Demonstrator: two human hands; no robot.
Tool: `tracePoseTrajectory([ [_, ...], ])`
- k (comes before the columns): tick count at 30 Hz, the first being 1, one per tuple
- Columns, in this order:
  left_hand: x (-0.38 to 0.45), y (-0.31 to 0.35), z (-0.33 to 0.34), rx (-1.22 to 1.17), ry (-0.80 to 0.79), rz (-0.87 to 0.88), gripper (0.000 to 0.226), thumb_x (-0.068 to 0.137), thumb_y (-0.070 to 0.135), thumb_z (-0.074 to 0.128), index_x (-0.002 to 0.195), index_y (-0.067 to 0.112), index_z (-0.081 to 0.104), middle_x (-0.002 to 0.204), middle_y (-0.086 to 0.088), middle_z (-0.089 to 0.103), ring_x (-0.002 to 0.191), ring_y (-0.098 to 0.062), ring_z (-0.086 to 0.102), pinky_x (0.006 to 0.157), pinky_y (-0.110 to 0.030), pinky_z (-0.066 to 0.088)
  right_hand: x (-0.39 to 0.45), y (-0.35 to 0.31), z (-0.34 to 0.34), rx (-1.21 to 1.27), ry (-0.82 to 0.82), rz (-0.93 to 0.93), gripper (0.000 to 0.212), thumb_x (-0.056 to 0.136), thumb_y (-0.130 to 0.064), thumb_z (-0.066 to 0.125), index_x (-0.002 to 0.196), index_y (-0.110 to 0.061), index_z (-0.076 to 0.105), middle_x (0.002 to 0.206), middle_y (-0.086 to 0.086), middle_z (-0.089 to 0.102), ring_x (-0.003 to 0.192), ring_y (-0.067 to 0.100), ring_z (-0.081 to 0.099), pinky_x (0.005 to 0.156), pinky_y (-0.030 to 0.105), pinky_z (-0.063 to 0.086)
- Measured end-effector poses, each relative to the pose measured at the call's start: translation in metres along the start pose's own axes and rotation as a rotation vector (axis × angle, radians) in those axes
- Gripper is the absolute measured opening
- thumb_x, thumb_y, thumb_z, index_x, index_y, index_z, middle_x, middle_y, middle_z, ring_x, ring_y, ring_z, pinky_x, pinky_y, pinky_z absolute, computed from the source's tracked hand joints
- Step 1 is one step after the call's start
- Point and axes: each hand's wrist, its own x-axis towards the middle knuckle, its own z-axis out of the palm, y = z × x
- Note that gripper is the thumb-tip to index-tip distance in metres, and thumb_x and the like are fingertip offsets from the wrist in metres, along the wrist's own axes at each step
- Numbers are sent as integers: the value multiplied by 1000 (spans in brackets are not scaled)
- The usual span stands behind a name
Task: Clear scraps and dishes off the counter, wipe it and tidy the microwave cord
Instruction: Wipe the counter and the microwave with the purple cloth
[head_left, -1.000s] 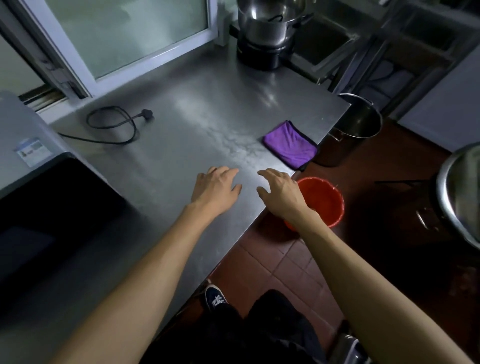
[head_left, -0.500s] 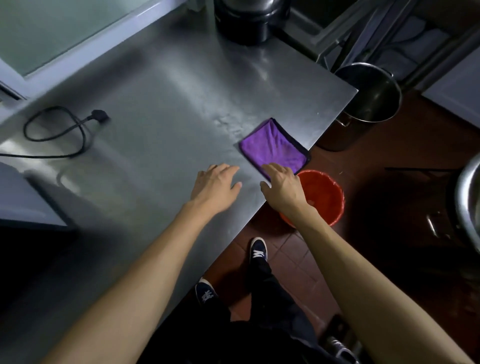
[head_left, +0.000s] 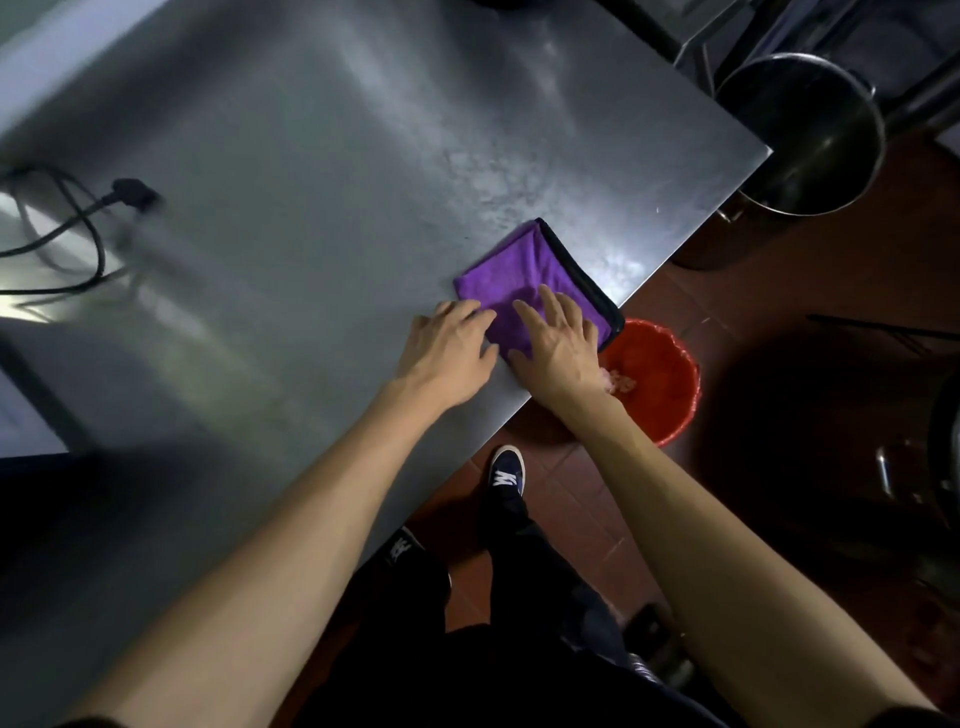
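Note:
A folded purple cloth (head_left: 524, 270) with a black edge lies on the steel counter (head_left: 322, 156) near its right edge. My right hand (head_left: 558, 345) lies flat on the cloth's near part with fingers spread. My left hand (head_left: 449, 348) rests on the counter beside it, its fingertips touching the cloth's left corner. The black microwave cord (head_left: 78, 228) lies looped at the far left, with its plug (head_left: 132, 192) on the counter.
A red bucket (head_left: 657, 382) holding some scraps stands on the tiled floor just under the counter edge. A large steel pot (head_left: 800, 135) sits on the floor at the counter's far right corner. My shoes (head_left: 506, 473) stand beside the counter.
Both hands have moved forward onto the purple cloth; earlier they lay on the bare counter short of it. The view has shifted closer and to the right.

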Motion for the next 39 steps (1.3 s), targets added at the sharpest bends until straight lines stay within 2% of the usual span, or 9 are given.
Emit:
tracePoseTrajectory([
  [20,10,2,-2,-7,-10,-47,51,98,36,54,146,22,46,152,0,43,137,-24,39,106,-47,39,12,4,-3,-26,6,-44,68,93,-40,63,153,-24,33,165,9,17,152,31,13,117,55,22],
  [26,8,-1,0,-20,-19,-64,48,98,36,54,143,22,48,148,1,48,135,-24,43,104,-48,41,13,3,4,-95,-49,-44,71,91,-47,61,152,-28,32,164,8,15,150,32,13,115,56,21],
  [39,7,-3,3,-24,-12,-84,44,97,36,55,138,21,53,144,1,51,132,-25,45,102,-49,42,16,8,8,-186,-30,-61,62,91,-38,65,147,-30,41,163,8,19,148,34,18,111,57,28],
])
